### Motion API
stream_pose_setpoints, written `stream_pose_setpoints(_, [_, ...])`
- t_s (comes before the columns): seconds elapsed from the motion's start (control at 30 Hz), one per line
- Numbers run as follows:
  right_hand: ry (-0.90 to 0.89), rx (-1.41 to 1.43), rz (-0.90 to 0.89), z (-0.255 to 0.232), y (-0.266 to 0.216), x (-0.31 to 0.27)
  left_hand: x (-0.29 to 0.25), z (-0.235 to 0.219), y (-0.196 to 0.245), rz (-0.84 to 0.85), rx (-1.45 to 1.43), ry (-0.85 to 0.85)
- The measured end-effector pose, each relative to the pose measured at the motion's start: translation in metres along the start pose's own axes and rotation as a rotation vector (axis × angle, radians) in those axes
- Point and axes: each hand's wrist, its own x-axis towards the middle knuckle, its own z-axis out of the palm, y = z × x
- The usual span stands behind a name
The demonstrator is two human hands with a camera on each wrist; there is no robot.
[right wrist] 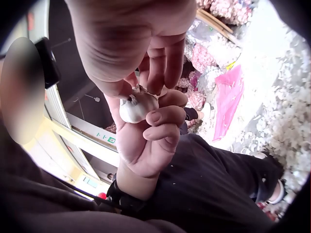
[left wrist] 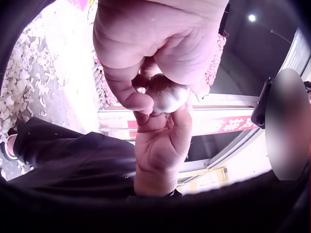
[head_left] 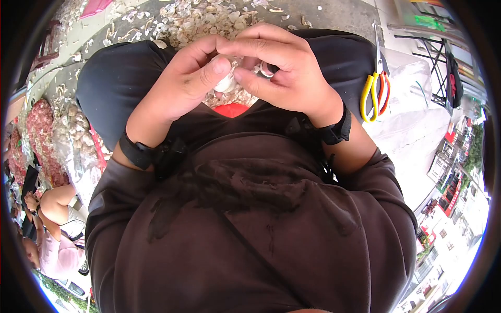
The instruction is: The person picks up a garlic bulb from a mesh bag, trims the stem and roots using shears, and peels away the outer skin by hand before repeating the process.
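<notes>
I see my left hand [head_left: 182, 88] and right hand [head_left: 282, 68] both pinching a garlic bulb [head_left: 227, 83], scissors [head_left: 374, 91] at 3 o'clock.

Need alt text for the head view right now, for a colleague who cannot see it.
Both hands, left hand and right hand, pinch a small white garlic bulb above the person's lap. Pale papery garlic skins litter the ground ahead; yellow-and-orange-handled scissors lie to the right.
</notes>
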Motion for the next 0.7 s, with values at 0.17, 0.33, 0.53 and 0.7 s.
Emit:
stream_pose_setpoints(0.17, [-0.033,-0.118,-0.034,-0.001,0.006,-0.005,-0.001,-0.009,-0.008,-0.028,0.000,-0.012])
stream_pose_setpoints(0.33, [0.000,-0.121,0.026,-0.001,0.002,-0.007,0.000,-0.002,-0.006,-0.023,0.042,0.046])
stream_pose_setpoints(0.53, [0.112,-0.048,0.244,0.001,0.003,-0.011,0.003,-0.004,0.005,-0.086,0.169,-0.020])
stream_pose_setpoints(0.7, [0.215,0.144,0.530,-0.007,0.007,-0.014,0.002,0.000,0.009,-0.019,0.113,-0.087])
